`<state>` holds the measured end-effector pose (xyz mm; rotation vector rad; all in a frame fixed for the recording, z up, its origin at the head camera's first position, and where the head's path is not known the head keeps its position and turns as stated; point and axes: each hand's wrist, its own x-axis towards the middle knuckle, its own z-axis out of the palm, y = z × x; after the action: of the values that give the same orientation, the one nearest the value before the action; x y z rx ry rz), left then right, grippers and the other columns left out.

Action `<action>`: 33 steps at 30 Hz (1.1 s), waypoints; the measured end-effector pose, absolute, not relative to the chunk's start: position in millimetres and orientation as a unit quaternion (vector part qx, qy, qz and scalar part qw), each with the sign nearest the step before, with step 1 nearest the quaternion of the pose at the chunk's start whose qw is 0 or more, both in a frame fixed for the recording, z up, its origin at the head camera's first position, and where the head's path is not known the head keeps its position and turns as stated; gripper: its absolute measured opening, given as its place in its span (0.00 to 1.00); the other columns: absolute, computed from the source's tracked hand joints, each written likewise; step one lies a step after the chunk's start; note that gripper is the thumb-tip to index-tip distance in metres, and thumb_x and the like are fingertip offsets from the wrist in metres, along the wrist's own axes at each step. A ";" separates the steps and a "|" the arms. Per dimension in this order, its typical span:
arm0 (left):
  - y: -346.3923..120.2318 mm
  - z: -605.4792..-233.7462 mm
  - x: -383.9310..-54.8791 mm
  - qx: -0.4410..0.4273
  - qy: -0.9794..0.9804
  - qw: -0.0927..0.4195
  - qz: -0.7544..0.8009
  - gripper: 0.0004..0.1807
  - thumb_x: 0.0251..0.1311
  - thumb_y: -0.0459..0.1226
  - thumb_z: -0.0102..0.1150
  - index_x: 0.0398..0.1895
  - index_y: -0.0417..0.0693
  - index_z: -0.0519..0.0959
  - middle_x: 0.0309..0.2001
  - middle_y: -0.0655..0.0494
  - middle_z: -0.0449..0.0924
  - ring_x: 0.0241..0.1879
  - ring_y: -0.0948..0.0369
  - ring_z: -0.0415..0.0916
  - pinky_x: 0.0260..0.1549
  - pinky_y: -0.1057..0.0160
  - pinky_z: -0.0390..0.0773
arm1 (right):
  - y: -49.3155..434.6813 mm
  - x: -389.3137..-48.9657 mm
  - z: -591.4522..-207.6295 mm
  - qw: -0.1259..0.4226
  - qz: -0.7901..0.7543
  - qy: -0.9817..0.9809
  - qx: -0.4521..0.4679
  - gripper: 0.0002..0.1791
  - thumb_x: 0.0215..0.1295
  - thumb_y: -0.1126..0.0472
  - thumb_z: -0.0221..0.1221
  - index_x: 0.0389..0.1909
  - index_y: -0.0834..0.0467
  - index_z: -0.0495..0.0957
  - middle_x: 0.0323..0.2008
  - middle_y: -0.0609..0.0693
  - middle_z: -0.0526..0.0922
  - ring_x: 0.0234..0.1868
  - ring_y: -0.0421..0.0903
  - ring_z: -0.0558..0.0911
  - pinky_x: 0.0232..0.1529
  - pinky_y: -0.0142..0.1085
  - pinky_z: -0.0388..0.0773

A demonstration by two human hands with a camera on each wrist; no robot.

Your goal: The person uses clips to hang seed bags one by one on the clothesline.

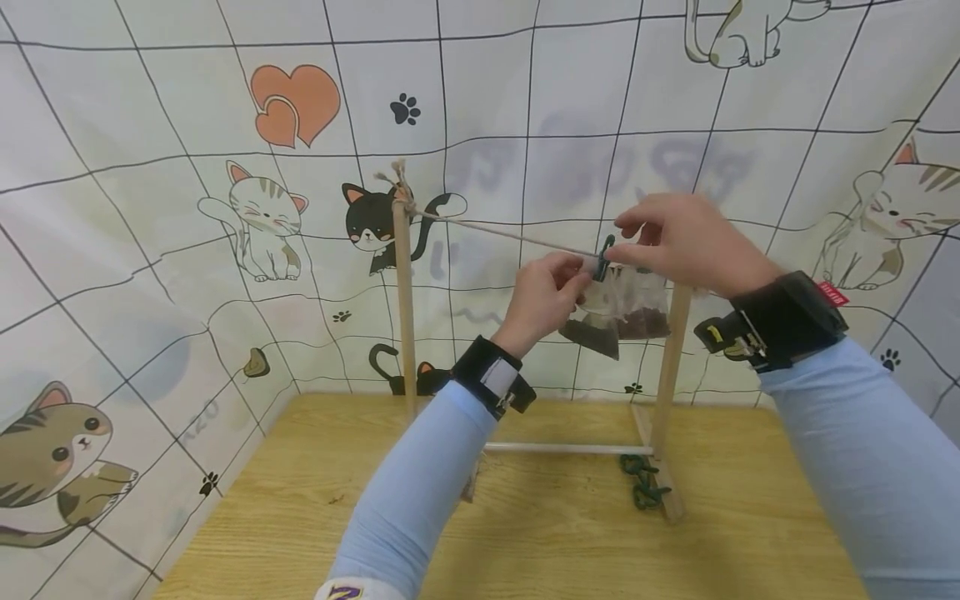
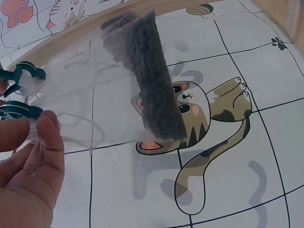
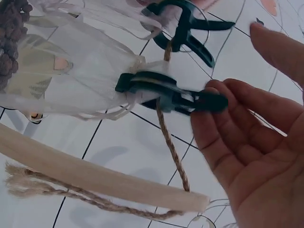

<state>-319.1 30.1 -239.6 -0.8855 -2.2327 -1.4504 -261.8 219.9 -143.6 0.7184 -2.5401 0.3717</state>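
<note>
Two sheer drawstring bags hang from a twine line [image 1: 517, 237] by green spring clamps. One bag [image 2: 111, 90] holds small dark grains, and the other [image 1: 643, 321] reddish-brown pieces. My left hand [image 1: 546, 292] pinches the top of the dark-grain bag, close below its clamp [image 1: 604, 257]. Beside that clamp is my right hand [image 1: 678, 243], with its thumb apart from the fingers. In the right wrist view, the right fingertips touch a handle of the nearer clamp [image 3: 152, 88], while another clamp [image 3: 183, 28] grips the twine farther off. The left fingertips are partly hidden in the head view.
The twine runs between two wooden posts, the left post [image 1: 403, 308] and the right post [image 1: 671, 367], joined low by a pale rod [image 1: 566, 449]. Several spare green clamps [image 1: 643, 483] lie by the right foot on the wooden table [image 1: 555, 542]. A cat-print sheet [image 1: 487, 92] hangs behind.
</note>
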 end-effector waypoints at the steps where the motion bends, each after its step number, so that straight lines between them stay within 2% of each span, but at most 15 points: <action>1: 28.9 -239.9 -318.6 -0.314 -0.787 0.161 -0.506 0.15 0.74 0.33 0.59 0.60 0.38 0.80 0.40 0.47 0.88 0.31 0.55 0.85 0.24 0.71 0.78 | 221.5 -259.7 -144.2 0.250 0.141 -0.920 0.267 0.22 0.69 0.57 0.68 0.57 0.66 0.82 0.45 0.60 0.87 0.41 0.53 0.84 0.40 0.44 0.80; 5: 23.6 -241.6 -317.0 -0.326 -0.796 0.151 -0.487 0.17 0.75 0.35 0.58 0.62 0.41 0.79 0.45 0.47 0.88 0.34 0.57 0.85 0.29 0.70 0.80 | 230.1 -251.9 -149.2 0.321 0.159 -0.889 0.286 0.18 0.69 0.60 0.66 0.56 0.64 0.83 0.46 0.60 0.87 0.40 0.53 0.85 0.41 0.28 0.76; 7: 19.3 -242.3 -315.5 -0.332 -0.801 0.152 -0.474 0.18 0.75 0.37 0.58 0.64 0.41 0.78 0.49 0.46 0.87 0.37 0.57 0.85 0.31 0.70 0.80 | 234.9 -249.5 -153.4 0.355 0.169 -0.871 0.295 0.18 0.68 0.63 0.67 0.56 0.64 0.83 0.45 0.60 0.87 0.38 0.47 0.84 0.40 0.21 0.71; 11: 5.3 -242.2 -309.5 -0.337 -0.819 0.155 -0.437 0.23 0.77 0.40 0.56 0.69 0.41 0.74 0.54 0.45 0.84 0.42 0.57 0.83 0.34 0.68 0.78 | 244.3 -244.3 -167.0 0.412 0.192 -0.839 0.298 0.16 0.65 0.68 0.67 0.54 0.65 0.84 0.43 0.59 0.86 0.38 0.27 0.75 0.43 0.20 0.67; 14: -8.1 -242.4 -302.3 -0.333 -0.834 0.163 -0.408 0.27 0.77 0.41 0.55 0.74 0.41 0.69 0.59 0.45 0.81 0.46 0.56 0.82 0.38 0.65 0.79 | 250.7 -240.1 -182.6 0.445 0.211 -0.823 0.284 0.15 0.64 0.70 0.66 0.52 0.66 0.84 0.43 0.61 0.86 0.41 0.20 0.69 0.46 0.21 0.64; 16: -16.9 -243.6 -297.0 -0.331 -0.841 0.180 -0.388 0.28 0.77 0.41 0.55 0.75 0.40 0.67 0.62 0.44 0.79 0.51 0.54 0.80 0.44 0.61 0.80 | 254.0 -237.7 -195.3 0.464 0.220 -0.813 0.274 0.15 0.64 0.70 0.65 0.51 0.67 0.84 0.44 0.62 0.86 0.43 0.21 0.70 0.47 0.18 0.62; 19: -29.1 -249.0 -290.6 -0.335 -0.847 0.224 -0.346 0.28 0.77 0.41 0.55 0.74 0.38 0.67 0.66 0.42 0.75 0.60 0.51 0.76 0.57 0.55 0.78 | 257.6 -236.3 -216.5 0.496 0.226 -0.796 0.264 0.14 0.63 0.71 0.65 0.50 0.67 0.85 0.45 0.62 0.86 0.42 0.30 0.75 0.47 0.15 0.62; 23: -41.3 -263.4 -285.0 -0.350 -0.842 0.306 -0.275 0.27 0.77 0.39 0.56 0.71 0.34 0.69 0.67 0.38 0.73 0.67 0.47 0.71 0.68 0.52 0.71 | 261.1 -233.8 -246.6 0.503 0.235 -0.793 0.251 0.18 0.62 0.73 0.65 0.53 0.66 0.84 0.49 0.61 0.85 0.42 0.47 0.80 0.44 0.13 0.65; 25: -45.5 -272.6 -282.4 -0.354 -0.837 0.342 -0.240 0.26 0.76 0.38 0.57 0.70 0.32 0.70 0.66 0.37 0.74 0.67 0.45 0.71 0.68 0.51 0.71 | 262.8 -232.4 -262.2 0.493 0.237 -0.800 0.244 0.21 0.61 0.74 0.65 0.57 0.66 0.82 0.52 0.62 0.84 0.44 0.52 0.80 0.42 0.13 0.64; 27: -48.9 -282.9 -279.4 -0.349 -0.835 0.370 -0.208 0.26 0.75 0.38 0.58 0.69 0.31 0.71 0.65 0.36 0.75 0.65 0.44 0.73 0.66 0.50 0.73 | 263.7 -232.3 -278.2 0.487 0.240 -0.805 0.238 0.24 0.59 0.75 0.66 0.59 0.66 0.81 0.54 0.63 0.83 0.45 0.55 0.80 0.45 0.12 0.64; 33: -58.0 -319.2 -267.9 -0.311 -0.848 0.395 -0.170 0.30 0.74 0.41 0.59 0.72 0.33 0.68 0.67 0.37 0.73 0.64 0.43 0.73 0.61 0.44 0.76 | 264.4 -234.0 -323.1 0.481 0.233 -0.810 0.242 0.26 0.58 0.75 0.66 0.60 0.67 0.80 0.53 0.66 0.81 0.53 0.63 0.80 0.61 0.12 0.56</action>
<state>-267.9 -58.0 -319.2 -0.7879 -2.1504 -0.4311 -234.0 264.4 -323.1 0.5892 -1.9748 0.5677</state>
